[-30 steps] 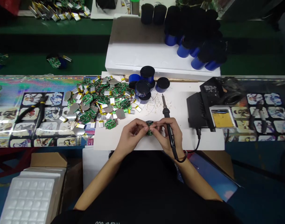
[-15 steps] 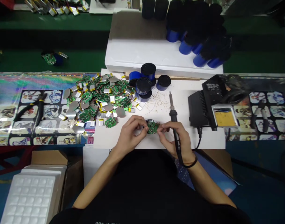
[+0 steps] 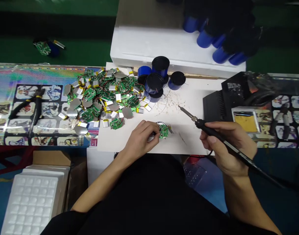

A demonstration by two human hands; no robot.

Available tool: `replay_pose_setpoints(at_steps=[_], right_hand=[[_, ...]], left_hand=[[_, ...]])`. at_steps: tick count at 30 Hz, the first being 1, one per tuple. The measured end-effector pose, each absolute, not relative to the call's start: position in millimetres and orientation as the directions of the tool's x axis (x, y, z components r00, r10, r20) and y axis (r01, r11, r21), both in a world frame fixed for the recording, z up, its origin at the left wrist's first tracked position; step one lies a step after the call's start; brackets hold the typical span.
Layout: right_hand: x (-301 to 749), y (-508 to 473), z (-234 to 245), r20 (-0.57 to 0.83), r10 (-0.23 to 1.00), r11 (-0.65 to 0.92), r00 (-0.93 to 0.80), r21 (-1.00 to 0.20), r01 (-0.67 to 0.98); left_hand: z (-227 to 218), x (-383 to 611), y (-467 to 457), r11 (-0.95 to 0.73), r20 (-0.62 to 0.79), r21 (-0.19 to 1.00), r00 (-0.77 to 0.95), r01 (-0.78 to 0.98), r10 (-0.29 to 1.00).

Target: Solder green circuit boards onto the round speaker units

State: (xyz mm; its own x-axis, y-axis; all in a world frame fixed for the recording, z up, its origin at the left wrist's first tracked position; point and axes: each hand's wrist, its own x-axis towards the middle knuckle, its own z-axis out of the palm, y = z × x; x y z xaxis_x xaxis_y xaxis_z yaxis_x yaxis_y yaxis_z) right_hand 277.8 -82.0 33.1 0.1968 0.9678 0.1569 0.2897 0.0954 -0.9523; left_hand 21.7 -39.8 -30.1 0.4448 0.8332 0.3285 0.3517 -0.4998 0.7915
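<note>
The round green circuit board [image 3: 163, 131] sits on the white card [image 3: 186, 141] in front of me, a little left of my middle, with a thin metal rim [image 3: 161, 123] showing along its far edge. A small shiny sliver [image 3: 171, 129] sticks out at its right side, too small for me to say what it is. My left hand [image 3: 139, 138] steadies the board from the left, its fingers [image 3: 148, 128] curled together and closed on the board's left edge, though the exact grip is partly hidden.

My right hand [image 3: 227, 143] is off to the right, its fingers [image 3: 209, 138] wrapped tight around the soldering iron [image 3: 209, 128] like a pen. The iron's tip [image 3: 183, 111] points left and far, clear of the board and over the card.

This looks like soldering work on the board, paused between joints. The next move calls for the tip to go back down on a joint while my left hand keeps the board from shifting.

Wire clippings [image 3: 170, 104] are scattered on the card beyond the board. Farther left lies a heap of boards and small batteries [image 3: 102, 94], and blue spools [image 3: 154, 83] stand at the far edge. The soldering station [image 3: 219, 107] sits to my right.
</note>
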Motion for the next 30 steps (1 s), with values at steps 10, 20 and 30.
replay_pose_setpoints(at_steps=[10,20,30], right_hand=[[293.7,-84.6,38.5,0.188,0.981,0.180,-0.041,-0.820,0.543],[279.4,-68.0,42.0,0.157,0.965,0.247,-0.211,-0.817,0.521],[279.7,-69.1,36.8,0.087,0.974,0.192,-0.211,-0.812,0.551]], left_hand=[[-31.3,28.8,-48.4,-0.437,0.300,0.808,0.363,0.395,0.882],[-33.9,28.3,-47.5,-0.434,0.305,0.823,0.359,0.366,0.882],[-33.1,28.5,-48.2,-0.425,0.292,0.819,0.358,0.385,0.887]])
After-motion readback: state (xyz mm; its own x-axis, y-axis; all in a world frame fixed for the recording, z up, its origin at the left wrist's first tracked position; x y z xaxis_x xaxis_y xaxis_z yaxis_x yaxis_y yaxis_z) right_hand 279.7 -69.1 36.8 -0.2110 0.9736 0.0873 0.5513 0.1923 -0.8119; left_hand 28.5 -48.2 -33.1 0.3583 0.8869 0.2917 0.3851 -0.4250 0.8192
